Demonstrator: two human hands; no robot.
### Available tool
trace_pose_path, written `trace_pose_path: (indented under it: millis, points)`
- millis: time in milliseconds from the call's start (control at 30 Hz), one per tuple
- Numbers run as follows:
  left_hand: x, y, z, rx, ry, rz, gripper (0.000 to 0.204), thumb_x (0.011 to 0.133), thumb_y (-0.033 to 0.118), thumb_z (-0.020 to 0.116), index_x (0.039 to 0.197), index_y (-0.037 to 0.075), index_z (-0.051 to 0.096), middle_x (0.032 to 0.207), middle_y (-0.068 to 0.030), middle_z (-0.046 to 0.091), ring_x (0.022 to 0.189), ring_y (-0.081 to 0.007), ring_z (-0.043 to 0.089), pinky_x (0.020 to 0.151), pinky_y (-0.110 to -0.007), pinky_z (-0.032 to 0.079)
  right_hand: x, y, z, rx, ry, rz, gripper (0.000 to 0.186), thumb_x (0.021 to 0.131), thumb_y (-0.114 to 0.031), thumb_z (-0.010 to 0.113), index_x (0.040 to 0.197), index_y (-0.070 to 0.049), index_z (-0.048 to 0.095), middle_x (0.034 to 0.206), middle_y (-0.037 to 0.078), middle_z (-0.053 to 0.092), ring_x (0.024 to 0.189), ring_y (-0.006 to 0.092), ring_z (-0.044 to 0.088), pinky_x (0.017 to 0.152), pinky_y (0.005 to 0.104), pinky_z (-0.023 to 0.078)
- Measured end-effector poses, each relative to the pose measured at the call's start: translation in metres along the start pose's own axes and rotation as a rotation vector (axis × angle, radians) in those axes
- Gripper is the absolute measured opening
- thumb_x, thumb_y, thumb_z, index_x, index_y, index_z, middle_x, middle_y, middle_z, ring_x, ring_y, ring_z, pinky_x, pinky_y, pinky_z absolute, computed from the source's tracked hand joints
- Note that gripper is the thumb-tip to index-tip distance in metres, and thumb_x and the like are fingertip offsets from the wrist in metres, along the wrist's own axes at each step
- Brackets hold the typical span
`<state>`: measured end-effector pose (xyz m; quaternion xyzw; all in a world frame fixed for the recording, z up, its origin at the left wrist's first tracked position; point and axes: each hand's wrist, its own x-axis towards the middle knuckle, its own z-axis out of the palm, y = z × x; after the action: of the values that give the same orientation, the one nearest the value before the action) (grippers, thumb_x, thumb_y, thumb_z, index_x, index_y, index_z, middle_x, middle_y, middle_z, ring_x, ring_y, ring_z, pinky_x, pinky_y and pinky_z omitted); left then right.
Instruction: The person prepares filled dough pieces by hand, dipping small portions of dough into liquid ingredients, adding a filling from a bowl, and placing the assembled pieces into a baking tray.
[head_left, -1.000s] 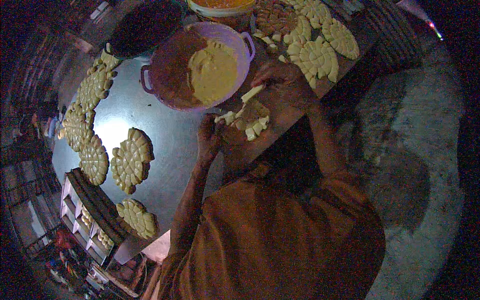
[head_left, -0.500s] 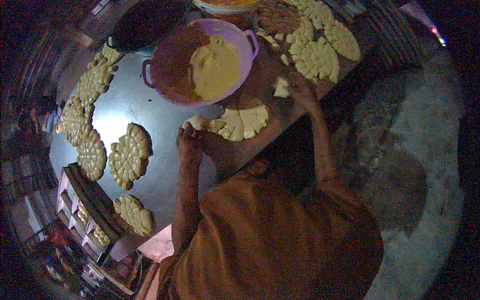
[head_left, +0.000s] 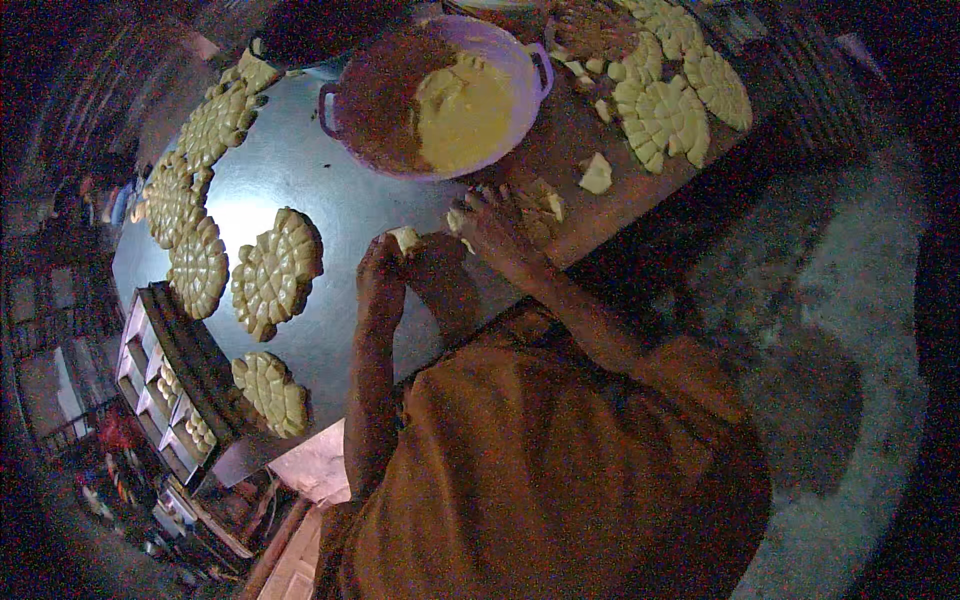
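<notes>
Well, the right hand [head_left: 495, 225] had come across since half a second before, when it was off to the right beside a loose dough piece [head_left: 596, 175]. Now it lay over the scored dough [head_left: 545, 205] near the front edge of the desk [head_left: 345, 195], hiding much of what had shown plainly. That loose piece was left lying by itself, well clear of the fingers. The right fingers were bent and a little apart, with a pale bit at their left side (whether pinched or merely touched, I couldn't tell from where I stood). The left hand [head_left: 382, 262] had stayed on the left of the dough, thumb and fingers closed on a small pale lump [head_left: 405, 238] that stuck up from the grip. The two hands were nearer each other than before, though not touching.

Just beyond them stood the two-handled basin [head_left: 365, 115], yellow batter [head_left: 475, 120] heaped on one side of it. At the far right of the desk lay pale scored rounds [head_left: 662, 120], untouched; on the left, a glossy scored cake [head_left: 278, 270] lay apart from its neighbours, near a compartmented rack [head_left: 145, 345].
</notes>
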<state>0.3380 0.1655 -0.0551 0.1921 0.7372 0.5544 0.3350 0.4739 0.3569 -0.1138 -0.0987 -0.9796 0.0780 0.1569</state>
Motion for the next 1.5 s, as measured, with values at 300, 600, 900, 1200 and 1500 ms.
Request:
trace_pose_path:
  millis: [300,600,900,1200,1500]
  points:
    - [0.016,-0.009,0.024,-0.441,-0.028,0.068,0.033,0.093,0.015,0.061,0.123,0.005,0.051,0.109,-0.008,0.063,0.098,-0.0188,0.059,0.085,-0.033,0.048,0.047,-0.025,-0.065,0.642,0.267,-0.005,0.025,0.08,-0.008,0.065,0.105,-0.004,0.063,0.107,0.013,0.059,0.101,0.0313,0.059,0.091,0.0396,0.049]
    - [0.062,-0.049,0.025,0.599,0.227,0.451,0.031,0.096,0.023,0.053,0.12,0.005,0.061,0.097,-0.0171,0.062,0.097,-0.0324,0.06,0.084,-0.039,0.049,0.048,-0.052,-0.166,1.48,0.351,0.46,0.032,0.086,0.002,0.062,0.118,-0.001,0.059,0.097,0.005,0.062,0.093,0.0131,0.06,0.081,0.0276,0.052]
    - [-0.051,0.127,0.039,0.552,0.393,0.878,0.03,0.094,0.023,0.055,0.114,0.002,0.064,0.118,-0.0134,0.063,0.11,-0.0293,0.059,0.092,-0.041,0.048,0.015,-0.065,-0.104,1.897,0.048,0.59,0.038,0.087,-0.004,0.065,0.124,-0.002,0.056,0.101,0.005,0.064,0.089,0.0132,0.062,0.073,0.0305,0.055]
    - [-0.054,0.108,0.026,-0.043,-0.125,0.451,0.038,0.088,0.027,0.062,0.116,0.002,0.059,0.118,-0.0152,0.062,0.112,-0.0273,0.057,0.097,-0.041,0.044,0.011,-0.06,-0.086,2.108,-0.083,0.723,0.038,0.087,-0.012,0.066,0.123,-0.005,0.058,0.107,0.005,0.064,0.094,0.0147,0.063,0.077,0.0313,0.055]
    - [-0.028,0.055,-0.011,-0.312,0.07,0.145,0.032,0.096,0.023,0.051,0.117,0.0,0.057,0.118,-0.0148,0.06,0.109,-0.0239,0.057,0.096,-0.039,0.046,0.124,0.042,-0.144,1.566,-0.308,0.683,0.034,0.09,-0.017,0.066,0.121,-0.005,0.063,0.106,0.004,0.069,0.086,0.0143,0.066,0.075,0.029,0.055]
